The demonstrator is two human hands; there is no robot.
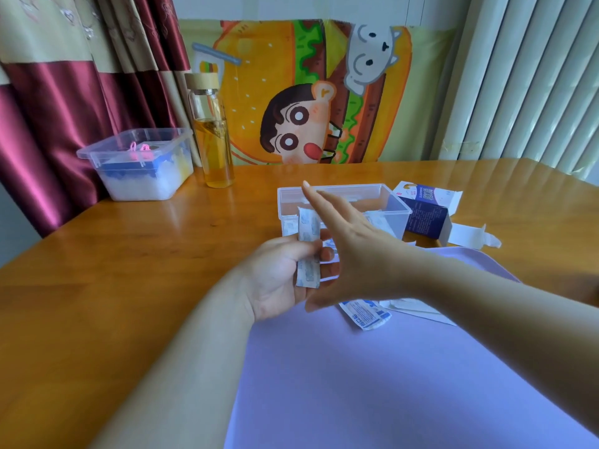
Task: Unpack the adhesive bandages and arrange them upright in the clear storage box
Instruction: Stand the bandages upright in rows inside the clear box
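My left hand (278,277) grips a small stack of wrapped adhesive bandages (308,247), held upright just in front of the clear storage box (395,202). My right hand (346,244) hovers open, fingers spread, over the bandages and the box's near edge, holding nothing. A few bandages show through the box wall, partly hidden by my right hand. Another wrapped bandage (364,314) lies flat on the purple mat (372,384) below my right wrist. The opened blue bandage carton (428,213) lies on its side right of the box.
A glass bottle with a wooden cap (212,131) and amber liquid stands at the back left. Left of the bottle sits a second clear bin (142,163) with white and blue contents. White paper (418,307) lies on the mat. The wooden table (129,254) spreads to the left.
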